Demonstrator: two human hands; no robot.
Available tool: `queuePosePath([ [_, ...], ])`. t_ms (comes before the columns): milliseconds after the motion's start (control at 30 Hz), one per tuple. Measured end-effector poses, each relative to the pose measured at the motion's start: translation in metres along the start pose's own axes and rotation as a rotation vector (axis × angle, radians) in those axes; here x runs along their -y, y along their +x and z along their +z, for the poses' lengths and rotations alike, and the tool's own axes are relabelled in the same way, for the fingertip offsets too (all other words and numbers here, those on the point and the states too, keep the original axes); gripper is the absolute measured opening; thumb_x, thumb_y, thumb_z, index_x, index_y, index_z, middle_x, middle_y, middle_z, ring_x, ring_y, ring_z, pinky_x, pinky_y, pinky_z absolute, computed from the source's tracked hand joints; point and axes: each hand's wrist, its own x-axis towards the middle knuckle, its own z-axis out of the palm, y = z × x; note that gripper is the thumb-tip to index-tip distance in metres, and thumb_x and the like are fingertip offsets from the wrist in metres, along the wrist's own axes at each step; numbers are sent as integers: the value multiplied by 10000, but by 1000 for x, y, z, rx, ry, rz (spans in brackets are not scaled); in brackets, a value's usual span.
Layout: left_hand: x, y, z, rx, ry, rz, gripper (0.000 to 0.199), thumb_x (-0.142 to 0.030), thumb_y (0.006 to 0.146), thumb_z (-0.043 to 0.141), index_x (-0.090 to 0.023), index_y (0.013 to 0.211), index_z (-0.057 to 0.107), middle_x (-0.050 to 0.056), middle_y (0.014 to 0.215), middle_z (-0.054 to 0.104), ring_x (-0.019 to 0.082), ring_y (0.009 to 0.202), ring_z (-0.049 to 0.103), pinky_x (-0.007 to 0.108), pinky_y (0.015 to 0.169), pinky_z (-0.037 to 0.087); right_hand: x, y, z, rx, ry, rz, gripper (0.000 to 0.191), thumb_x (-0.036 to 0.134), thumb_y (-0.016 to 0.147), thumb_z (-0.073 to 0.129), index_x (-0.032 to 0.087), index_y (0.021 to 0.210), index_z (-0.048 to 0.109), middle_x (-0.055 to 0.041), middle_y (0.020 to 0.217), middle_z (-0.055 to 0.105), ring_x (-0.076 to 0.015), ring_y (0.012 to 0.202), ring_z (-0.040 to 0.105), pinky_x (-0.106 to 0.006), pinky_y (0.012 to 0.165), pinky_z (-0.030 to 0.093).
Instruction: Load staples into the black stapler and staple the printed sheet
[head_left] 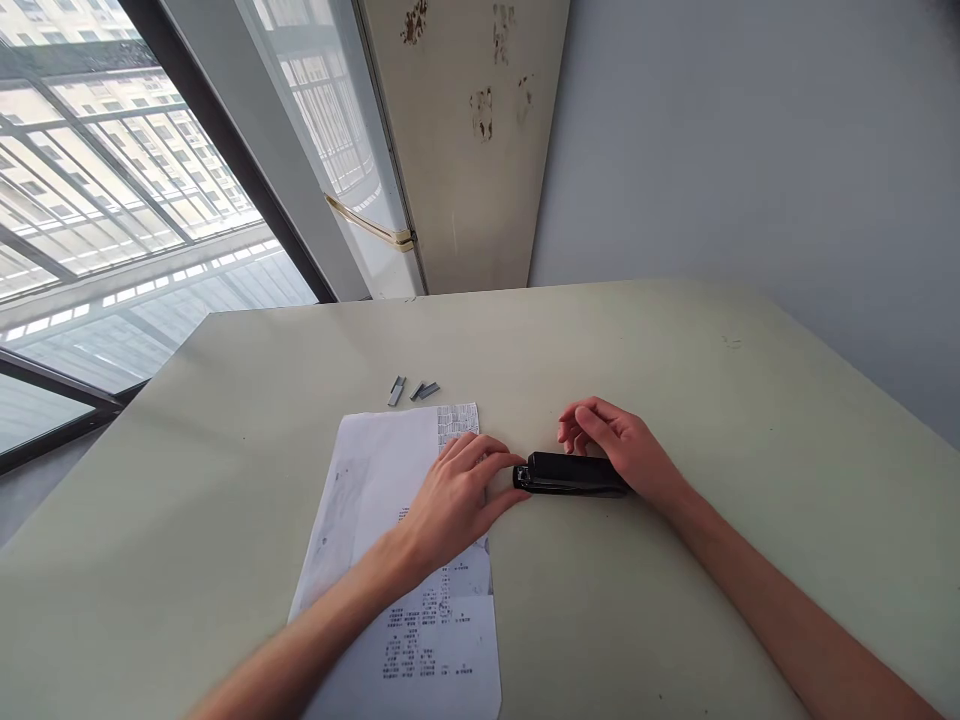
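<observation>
A black stapler lies lengthwise across the table, its narrow front end toward the left. My left hand pinches that end between thumb and fingers, with its wrist above the papers. At the stapler's far side, my right hand is loosely curled, thumb close to the bent fingers, and no object shows in them. The heel of this hand covers the stapler's right end; whether it presses on it I cannot tell. Printed paper sheets lie under my left forearm.
Several small strips of staples rest beyond the top edge of the papers, with another strip just left of them. The pale table meets a grey wall at the right and back. A window stands at the left.
</observation>
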Motion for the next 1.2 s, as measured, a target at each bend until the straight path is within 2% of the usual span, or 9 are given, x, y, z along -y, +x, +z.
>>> queuePosePath([
  [100, -1, 1, 4, -14, 4, -10, 220, -435, 1053, 636, -254, 1146, 719, 74, 1106, 727, 241, 979, 664, 450, 915, 577, 7, -6, -2, 170, -133, -20, 347, 581, 907, 739, 268, 1057, 736, -43, 991, 758, -217, 893, 693, -352, 833, 577],
  [200, 1, 1, 1, -12, 33, 13, 188, -404, 1064, 617, -248, 1096, 717, 72, 1101, 733, 230, 961, 664, 434, 889, 570, 10, -10, -6, 283, -258, -25, 336, 496, 807, 845, 281, 1054, 770, -23, 969, 764, -229, 879, 696, -352, 790, 568],
  [500, 23, -6, -29, 76, 79, 61, 189, -397, 1069, 601, -263, 1121, 724, 70, 1167, 717, 240, 1045, 667, 418, 968, 535, 3, -10, -25, 274, -236, 47, 388, 526, 774, 870, 283, 1064, 783, -24, 985, 764, -239, 885, 694, -359, 782, 553],
  [633, 28, -5, -37, 94, 71, 61, 289, -504, 1015, 680, -260, 1167, 713, 67, 1192, 731, 251, 1103, 672, 421, 1019, 531, 0, -8, -28, 269, -183, 26, 391, 601, 886, 738, 273, 1094, 780, -54, 1094, 762, -253, 963, 698, -373, 836, 556],
  [700, 34, -4, -43, 51, 68, -4, 343, -552, 991, 693, -253, 1158, 707, 64, 1163, 744, 252, 1090, 685, 411, 996, 543, -1, -8, -28, 245, -176, 15, 415, 634, 943, 655, 273, 1101, 781, -57, 1121, 762, -254, 998, 693, -374, 869, 548],
  [833, 59, -5, -57, -158, 220, -239, 326, -530, 1033, 598, -234, 1125, 700, 63, 1049, 733, 244, 967, 683, 396, 882, 547, -4, -7, -26, 239, -182, 12, 438, 653, 978, 603, 277, 1115, 779, -49, 1126, 767, -244, 994, 684, -365, 878, 537],
  [933, 81, -6, -64, -260, 335, -371, 322, -489, 1015, 598, -211, 1147, 692, 84, 1059, 711, 256, 956, 663, 418, 895, 535, -3, -7, -26, 243, -172, 7, 441, 656, 981, 599, 275, 1118, 776, -50, 1138, 765, -249, 1001, 688, -368, 878, 538],
  [1067, 99, 2, -66, -238, 407, -434, 358, -492, 1007, 590, -208, 1180, 722, 102, 1105, 694, 292, 1061, 638, 465, 985, 506, -1, -7, -26, 270, -167, 9, 437, 665, 983, 597, 290, 1129, 769, -47, 1160, 753, -257, 1032, 681, -380, 908, 527],
  [1200, 105, 16, -60, -216, 442, -436, 335, -474, 1027, 565, -210, 1078, 764, 113, 1104, 682, 311, 1116, 600, 498, 1041, 469, 0, -8, -26, 273, -175, 18, 435, 674, 980, 599, 298, 1129, 763, -44, 1168, 743, -263, 1046, 665, -393, 919, 515],
])
